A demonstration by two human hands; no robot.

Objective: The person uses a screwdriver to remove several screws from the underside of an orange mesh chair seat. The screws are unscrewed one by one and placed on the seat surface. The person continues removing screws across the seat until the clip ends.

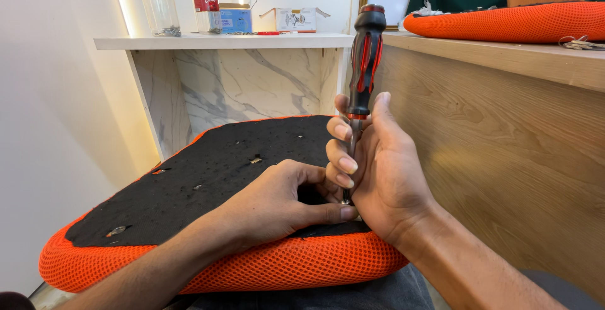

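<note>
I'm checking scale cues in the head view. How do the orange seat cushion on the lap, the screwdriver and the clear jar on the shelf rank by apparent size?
1. Orange seat cushion, by far largest.
2. Screwdriver, held upright in the right hand.
3. Clear jar, though it stands farther away, so its true size is unsure.

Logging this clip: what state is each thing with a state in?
Red-and-black-handled screwdriver: upright, tip down on the cushion's underside.
Orange mesh seat cushion: upside down, black underside up.
Right hand: fingers around the shaft.
Left hand: resting on the cushion at the tip.
Clear glass jar: upright, nearly empty.
</note>
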